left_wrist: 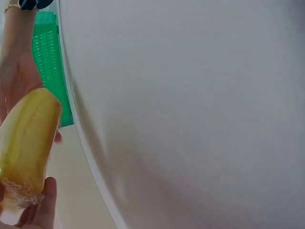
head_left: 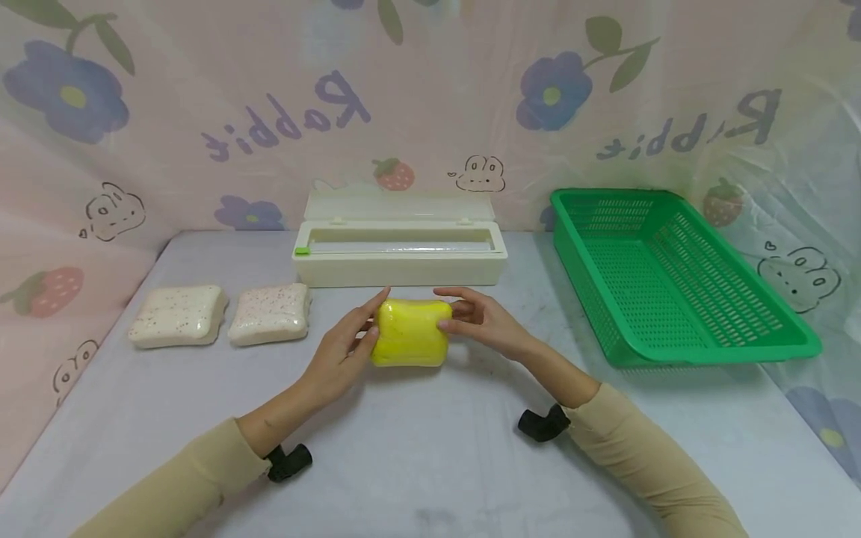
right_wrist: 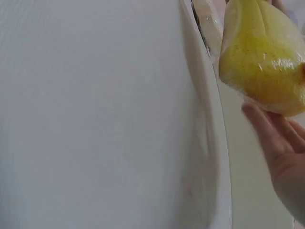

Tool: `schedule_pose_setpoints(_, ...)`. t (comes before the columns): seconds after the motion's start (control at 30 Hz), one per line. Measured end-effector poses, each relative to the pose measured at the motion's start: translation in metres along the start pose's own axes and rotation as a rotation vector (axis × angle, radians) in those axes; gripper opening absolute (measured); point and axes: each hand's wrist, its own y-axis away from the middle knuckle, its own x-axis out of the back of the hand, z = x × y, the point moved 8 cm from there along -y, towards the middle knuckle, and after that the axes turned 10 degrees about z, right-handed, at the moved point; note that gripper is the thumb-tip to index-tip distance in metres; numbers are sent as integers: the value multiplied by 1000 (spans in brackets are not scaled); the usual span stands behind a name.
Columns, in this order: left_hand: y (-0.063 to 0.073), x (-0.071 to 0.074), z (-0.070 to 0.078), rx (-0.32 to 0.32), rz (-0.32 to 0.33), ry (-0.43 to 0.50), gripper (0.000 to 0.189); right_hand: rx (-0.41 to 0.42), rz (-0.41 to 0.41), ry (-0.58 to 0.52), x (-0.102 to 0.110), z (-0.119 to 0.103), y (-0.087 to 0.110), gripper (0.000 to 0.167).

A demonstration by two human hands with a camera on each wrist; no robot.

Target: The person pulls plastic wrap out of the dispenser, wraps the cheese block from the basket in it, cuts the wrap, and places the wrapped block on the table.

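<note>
A yellow rounded block (head_left: 411, 333) in clear cling film is held up between both hands over the table; what it is under the film I cannot tell. My left hand (head_left: 341, 353) holds its left end, thumb on the near face and fingers behind. On the right end, my right hand (head_left: 494, 326) has its thumb against the near face and its fingers behind. In the left wrist view the film looks crumpled at one end of the yellow block (left_wrist: 31, 138). The right wrist view has the yellow block (right_wrist: 264, 59) above the fingers of the right hand (right_wrist: 281, 148).
Behind the hands stands a white cling film dispenser (head_left: 400, 270), lid raised, with a roll inside and a green slider at its left. Two speckled white wrapped blocks (head_left: 178, 316) (head_left: 270, 314) lie at left. A green plastic basket (head_left: 673, 351) sits at right.
</note>
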Motion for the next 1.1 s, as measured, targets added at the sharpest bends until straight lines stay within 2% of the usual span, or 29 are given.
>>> schedule_pose_setpoints(0.2,0,4,-16,154,18,-11,52,-81,61,-14,-7,7,-4,60)
schedule_pose_setpoints(0.37,-2,13,-26,265,93,-9,47,-142,165,-19,-9,9,-9,62)
schedule_pose_setpoints(0.5,-4,22,-31,333,179,-28,40,-168,215,-56,-14,6,-13,54)
schedule_pose_setpoints(0.6,-5,28,-33,363,233,-52,33,-161,216,-45,-20,2,-17,50)
schedule_pose_setpoints(0.7,-7,33,-35,382,260,-76,30,-148,211,-11,-24,-1,-20,49)
schedule_pose_setpoints(0.87,-8,37,-40,432,249,-99,38,-135,181,-13,-32,-3,-27,52)
schedule_pose_setpoints(1.0,-7,35,-46,472,181,-100,52,-116,161,-47,-40,-4,-33,57)
schedule_pose_setpoints(1.1,-8,31,-50,476,113,-146,68,-93,148,-70,-46,-4,-39,60)
